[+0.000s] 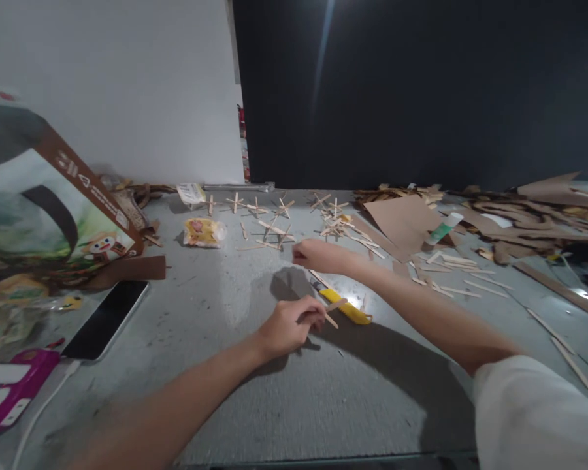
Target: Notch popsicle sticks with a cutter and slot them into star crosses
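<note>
My left hand point(294, 321) pinches small crossed wooden craft sticks point(334, 305) whose ends stick out to the right of the fingers. Above and slightly right of it, my right hand point(317, 254) is closed with its fingers curled; whatever is in them, if anything, is hidden. Just beyond the right hand lie loose craft sticks and a stick piece with raised crossed ends point(277, 232). A yellow utility knife point(350, 308) rests on the grey table point(215, 365) between and right of my hands.
Several stick crosses point(255, 207) stand along the back. Right lie a stick pile point(336, 225), a glue stick point(443, 228), cardboard point(396, 222) and scattered sticks point(458, 261). Left are a yellow packet point(203, 232), a phone point(108, 318), a purple object point(22, 388) and a large bag point(53, 189).
</note>
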{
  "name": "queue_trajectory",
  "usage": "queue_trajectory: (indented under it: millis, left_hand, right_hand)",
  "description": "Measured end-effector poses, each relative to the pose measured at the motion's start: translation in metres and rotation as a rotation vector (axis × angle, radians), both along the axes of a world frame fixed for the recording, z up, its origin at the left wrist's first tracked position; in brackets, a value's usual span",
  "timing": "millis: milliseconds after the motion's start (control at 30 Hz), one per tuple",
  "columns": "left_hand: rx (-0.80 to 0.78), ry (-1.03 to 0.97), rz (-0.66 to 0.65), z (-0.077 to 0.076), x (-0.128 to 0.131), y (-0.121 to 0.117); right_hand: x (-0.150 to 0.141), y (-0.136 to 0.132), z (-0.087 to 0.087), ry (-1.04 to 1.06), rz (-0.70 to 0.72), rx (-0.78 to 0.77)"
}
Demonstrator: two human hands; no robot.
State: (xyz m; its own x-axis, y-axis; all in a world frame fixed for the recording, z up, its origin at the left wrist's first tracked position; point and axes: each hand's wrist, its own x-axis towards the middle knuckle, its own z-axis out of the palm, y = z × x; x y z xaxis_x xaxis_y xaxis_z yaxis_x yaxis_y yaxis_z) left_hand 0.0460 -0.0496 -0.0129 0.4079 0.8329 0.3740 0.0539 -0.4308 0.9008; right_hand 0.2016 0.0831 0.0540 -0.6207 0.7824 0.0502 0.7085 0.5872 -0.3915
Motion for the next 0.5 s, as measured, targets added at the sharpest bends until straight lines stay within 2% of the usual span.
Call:
queue_trajectory:
  millis: [100,200,333,500]
  left_hand:
    - [-0.147,-0.136,0.051,-0.002,0.002,0.007]
    - [-0.29,-0.276,0.099,-0.002,0.002,0.019]
    - [-0.387,-0.408,0.134,-0.002,0.0,0.033]
    - [-0.336,-0.456,0.16,0.0,-0.003,0.035]
  right_hand:
    - [0.039,-0.013,-0.014,-0.06,-0.134,-0.016]
    - [0.063,-0.027,-0.032,-0.063,-0.226,-0.017]
    - [0.07,-0.038,-0.047,-0.019,-0.294,-0.02]
    - [0.066,-0.044,-0.053,0.064,-0.338,-0.011]
